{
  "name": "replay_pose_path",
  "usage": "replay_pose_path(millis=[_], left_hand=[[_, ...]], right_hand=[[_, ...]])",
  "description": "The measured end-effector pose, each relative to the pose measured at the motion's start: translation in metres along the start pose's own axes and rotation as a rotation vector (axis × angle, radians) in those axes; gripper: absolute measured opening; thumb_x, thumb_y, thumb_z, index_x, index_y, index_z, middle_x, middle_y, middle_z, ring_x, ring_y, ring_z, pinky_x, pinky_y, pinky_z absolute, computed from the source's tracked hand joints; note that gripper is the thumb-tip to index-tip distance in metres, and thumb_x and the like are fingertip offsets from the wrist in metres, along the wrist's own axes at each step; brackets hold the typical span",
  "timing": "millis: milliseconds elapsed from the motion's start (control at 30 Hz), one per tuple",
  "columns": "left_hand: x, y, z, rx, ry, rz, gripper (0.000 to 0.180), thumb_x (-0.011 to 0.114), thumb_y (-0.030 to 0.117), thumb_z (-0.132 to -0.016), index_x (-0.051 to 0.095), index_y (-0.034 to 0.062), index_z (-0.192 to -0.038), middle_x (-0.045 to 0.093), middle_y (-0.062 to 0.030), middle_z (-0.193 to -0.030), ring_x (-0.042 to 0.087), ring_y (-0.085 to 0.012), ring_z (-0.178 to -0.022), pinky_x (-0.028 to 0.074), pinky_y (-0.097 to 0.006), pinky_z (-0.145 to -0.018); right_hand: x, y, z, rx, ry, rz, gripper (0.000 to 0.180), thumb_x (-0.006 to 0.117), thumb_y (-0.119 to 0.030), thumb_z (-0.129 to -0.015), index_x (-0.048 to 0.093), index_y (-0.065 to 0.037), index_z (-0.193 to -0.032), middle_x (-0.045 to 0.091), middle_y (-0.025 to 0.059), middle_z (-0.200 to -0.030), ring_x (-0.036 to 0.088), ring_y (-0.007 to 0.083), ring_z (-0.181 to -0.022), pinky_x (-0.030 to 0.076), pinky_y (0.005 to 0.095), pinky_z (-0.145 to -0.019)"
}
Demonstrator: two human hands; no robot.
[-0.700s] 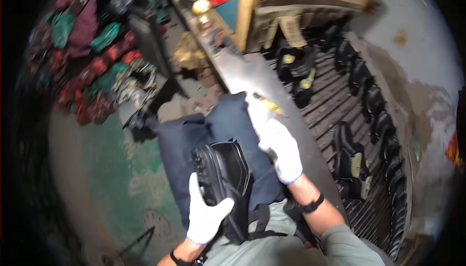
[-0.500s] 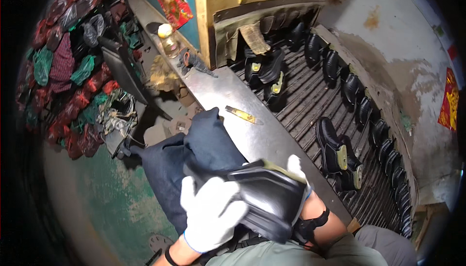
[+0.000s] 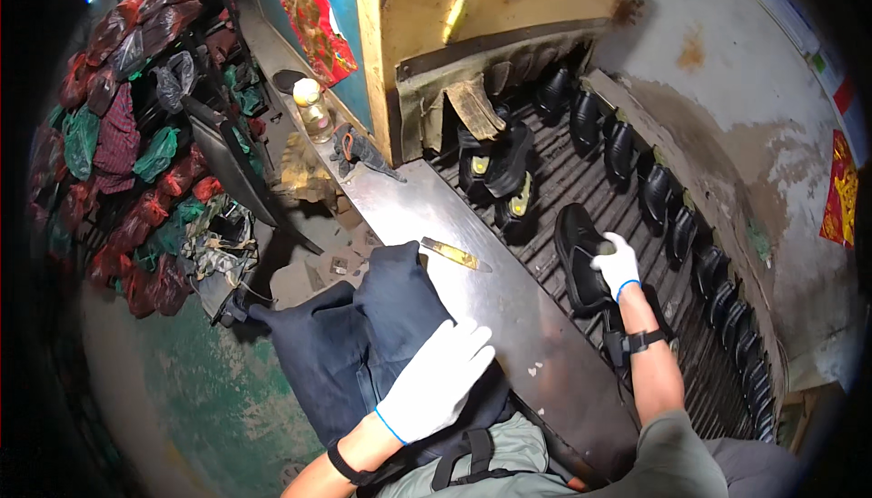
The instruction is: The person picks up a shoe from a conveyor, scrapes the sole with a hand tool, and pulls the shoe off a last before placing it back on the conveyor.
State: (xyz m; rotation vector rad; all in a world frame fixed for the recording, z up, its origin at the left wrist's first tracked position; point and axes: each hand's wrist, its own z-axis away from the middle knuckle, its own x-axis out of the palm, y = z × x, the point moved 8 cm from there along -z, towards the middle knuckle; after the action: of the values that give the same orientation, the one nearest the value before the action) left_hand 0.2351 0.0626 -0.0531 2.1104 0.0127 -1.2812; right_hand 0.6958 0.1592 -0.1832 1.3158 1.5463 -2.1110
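My right hand (image 3: 619, 264), in a white glove, reaches out over the roller rack. Its fingers are closed at the opening of a black shoe (image 3: 576, 257), whose toe points away from me; the grip is partly hidden behind the glove. My left hand (image 3: 440, 378), gloved in white too, is above the dark blue cloth (image 3: 386, 294) across my lap. Its fingers are stretched out and hold nothing. Beyond my right wrist, part of another dark shoe shows, mostly covered by the arm.
A metal ledge (image 3: 527, 316) carries a yellow-handled knife (image 3: 454, 255), a jar (image 3: 313, 112) and a dark grey glove (image 3: 363, 155). More black shoes (image 3: 509, 162) stand on the rollers, with a row along the wall. Bagged items (image 3: 118, 135) are piled at far left.
The black shoe held over my lap is no longer there. My right hand has moved out to a shoe on the rack; my left hand is now empty and has shifted slightly right.
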Motion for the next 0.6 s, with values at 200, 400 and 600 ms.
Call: replay_pose_path(millis=[200, 400, 600], left_hand=[[-0.004, -0.024, 0.008, -0.168, 0.059, 0.048, 0.059, 0.073, 0.002, -0.090, 0.064, 0.0002, -0.148, 0.062, -0.0217, -0.154, 0.056, -0.0423, -0.149, 0.043, -0.055, -0.129], [-0.017, -0.029, 0.004, -0.244, 0.162, 0.216, 0.058, 0.077, 0.011, -0.099, 0.062, 0.0006, -0.153, 0.062, -0.0220, -0.158, 0.056, -0.0417, -0.150, 0.043, -0.053, -0.128], [0.015, -0.092, 0.026, -0.646, 0.563, 1.628, 0.096, 0.082, 0.015, -0.101, 0.025, 0.0028, -0.177, 0.036, -0.0178, -0.180, 0.037, -0.0299, -0.165, 0.033, -0.044, -0.133]], right_hand=[[0.112, -0.191, -0.017, 0.052, -0.032, -0.421, 0.100, 0.092, -0.030, -0.090, 0.038, -0.002, -0.169, 0.079, 0.0232, -0.115, 0.076, 0.0284, -0.098, 0.064, 0.0431, -0.080], [0.177, -0.163, -0.036, 0.380, -0.050, -1.198, 0.059, 0.064, -0.015, -0.104, 0.044, -0.009, -0.159, 0.065, 0.0124, -0.091, 0.060, 0.0222, -0.058, 0.053, 0.0400, -0.046], [0.114, -0.168, 0.246, -0.130, -0.304, -0.747, 0.049, 0.066, -0.015, -0.106, 0.060, 0.003, -0.152, 0.076, 0.0127, -0.120, 0.074, 0.0170, -0.098, 0.060, 0.0321, -0.089]])
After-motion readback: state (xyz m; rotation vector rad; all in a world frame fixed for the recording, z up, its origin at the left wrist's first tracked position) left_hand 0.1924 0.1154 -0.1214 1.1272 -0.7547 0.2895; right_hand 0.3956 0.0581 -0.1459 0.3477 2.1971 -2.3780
